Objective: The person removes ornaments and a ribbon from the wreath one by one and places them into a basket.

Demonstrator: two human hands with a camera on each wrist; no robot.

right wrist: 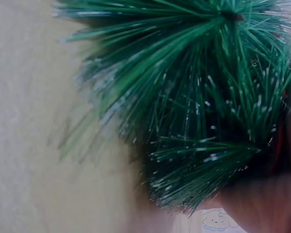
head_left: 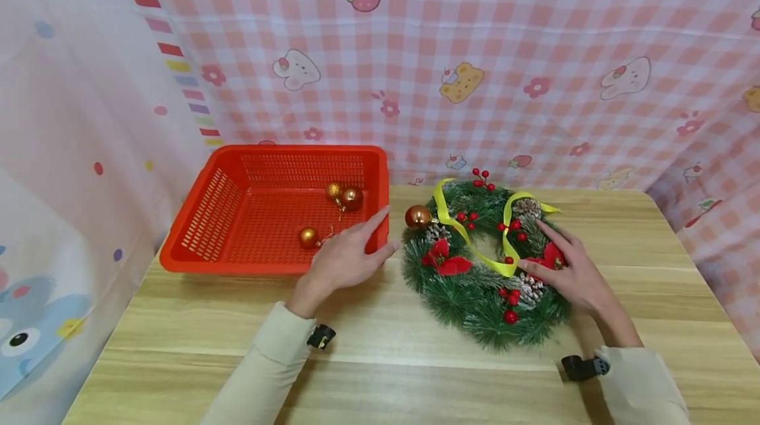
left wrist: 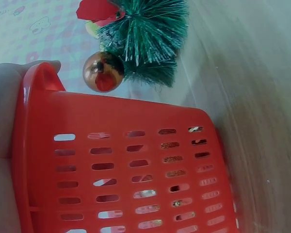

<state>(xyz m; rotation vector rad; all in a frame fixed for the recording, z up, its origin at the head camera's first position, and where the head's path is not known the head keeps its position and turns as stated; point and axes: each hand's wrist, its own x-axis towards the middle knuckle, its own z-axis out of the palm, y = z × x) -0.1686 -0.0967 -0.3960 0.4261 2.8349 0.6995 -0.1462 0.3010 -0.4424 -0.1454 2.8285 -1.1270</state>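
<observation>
My left hand [head_left: 347, 257] reaches over the front right corner of a red plastic basket [head_left: 196, 207], its fingers extended and nothing seen in them. Part of that hand [left wrist: 5, 116] shows beside the basket wall [left wrist: 121, 111] in the left wrist view. On the right side of a green Christmas wreath [head_left: 475, 309] rests my right hand [head_left: 572, 273], thumb and forefinger spread; its other fingers are partly hidden. The thumb lies by a red flower [head_left: 553, 256] and a yellow ribbon [head_left: 505, 269]. A copper-coloured bauble [head_left: 418, 216] sits at the wreath's upper left edge.
Inside the basket lie a shiny brown bauble [head_left: 352, 197], a glittery gold bauble [head_left: 334, 191] and another gold bauble [head_left: 308, 237]. Pine cones [head_left: 438, 232] and red berries [head_left: 510, 317] decorate the wreath. Behind the wooden table [head_left: 380, 359] hangs a pink checked curtain [head_left: 380, 68].
</observation>
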